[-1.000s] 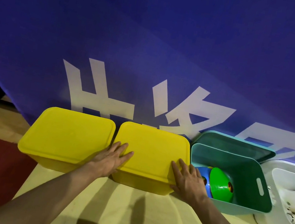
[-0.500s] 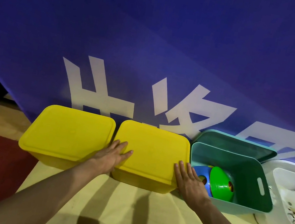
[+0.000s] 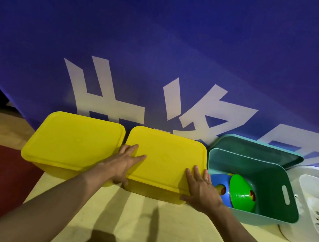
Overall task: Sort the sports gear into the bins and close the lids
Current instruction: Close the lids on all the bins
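Four storage bins stand in a row on a pale yellow floor, their backs close to a blue banner printed with large white characters. The row runs left to right across the view.

The second yellow bin sits just left of centre. It is a bright yellow plastic box with rounded corners, and its matching flat lid is seated on top, so nothing inside is visible. Its long axis runs left to right, parallel to the banner, with a long side facing the person.

The left hand lies on the lid's near left corner, fingers spread and nearly straight, pointing away towards the banner, thumb hanging over the front edge. The right hand lies on the near right corner in the same way, fingers straight and flat, thumb down over the front edge. Neither hand curls round anything; both rest flat on the lid.

Just beside it on the left stands the first yellow bin, the same shape, also lidded.

On the right, a teal bin stands uncovered, tilted so that its inside shows. Its teal lid leans behind it against the banner. Inside lie a blue cone and a green cone, nested on their sides.

At the far right, a white bin, partly cut off, holds white feathered items, too blurred to name.
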